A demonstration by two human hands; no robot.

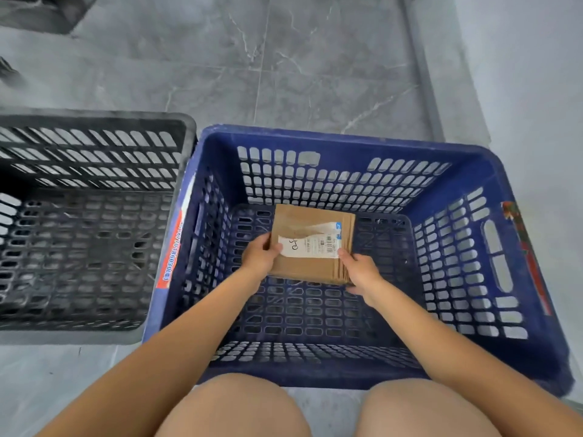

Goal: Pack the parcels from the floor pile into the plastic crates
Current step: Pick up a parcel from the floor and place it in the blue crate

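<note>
Knees: two bare knees [233, 408] fill the bottom edge, just in front of the near wall of the blue crate.
Forearms: both bare forearms reach from the bottom corners forward and down into the blue crate.
Left hand: the left hand [260, 257] holds the left edge of the cardboard parcel, thumb on the top face touching the white label, the other fingers hidden under the box.
Right hand: the right hand [359, 272] holds the near right corner of the same parcel, thumb on top beside the label, fingers curled under the edge.
Parcel: a flat brown cardboard parcel [310, 269] sits inside the blue crate, near the middle of it and a little toward the far side. I cannot tell if it touches the crate bottom or is held just above it.
Label: a white shipping label [310, 246] with a barcode and a handwritten mark lies across the top face; clear tape runs over it.
Blue crate: a blue perforated plastic crate [347, 135] stands on the floor; only this one parcel is seen inside. A red and white sticker [172, 244] is on its left rim.
Black crate: a black perforated plastic crate [94, 116] stands just beside the blue one, on its left, with their rims nearly touching.
Floor: grey marble-pattern tiles [284, 58] lie around both crates.
</note>
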